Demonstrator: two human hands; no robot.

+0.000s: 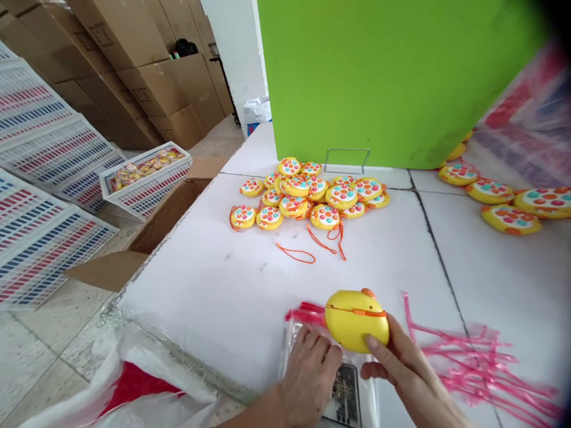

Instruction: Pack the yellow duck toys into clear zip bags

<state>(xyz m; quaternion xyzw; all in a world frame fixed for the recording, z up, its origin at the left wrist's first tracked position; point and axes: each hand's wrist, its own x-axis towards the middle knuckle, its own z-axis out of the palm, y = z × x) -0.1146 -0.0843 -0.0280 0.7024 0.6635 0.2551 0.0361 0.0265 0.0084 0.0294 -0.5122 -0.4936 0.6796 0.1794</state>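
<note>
My right hand (401, 362) grips a yellow duck-like toy (357, 324) by its lower right edge, thumb on top. The toy's plain yellow face is toward me, with an orange cord across it and an orange knob at its top. Beside it, my left hand (312, 368) has its fingers curled over a clear plastic bag (370, 398) with a pink zip top (301, 313). The fingertips are partly hidden against the bag. Under the film of the bag stack, a dark printed panel (345, 392) shows. The toy overlaps the bag's upper right part.
Several yellow toys with coloured buttons (325, 217) lie heaped before a green board (392, 83), some with orange cords (297, 255). More toys (511, 220) lie at right. Pink straps (486, 362) are piled nearby. Left of the table stand an open carton (169, 217) and plastic baskets (147, 199).
</note>
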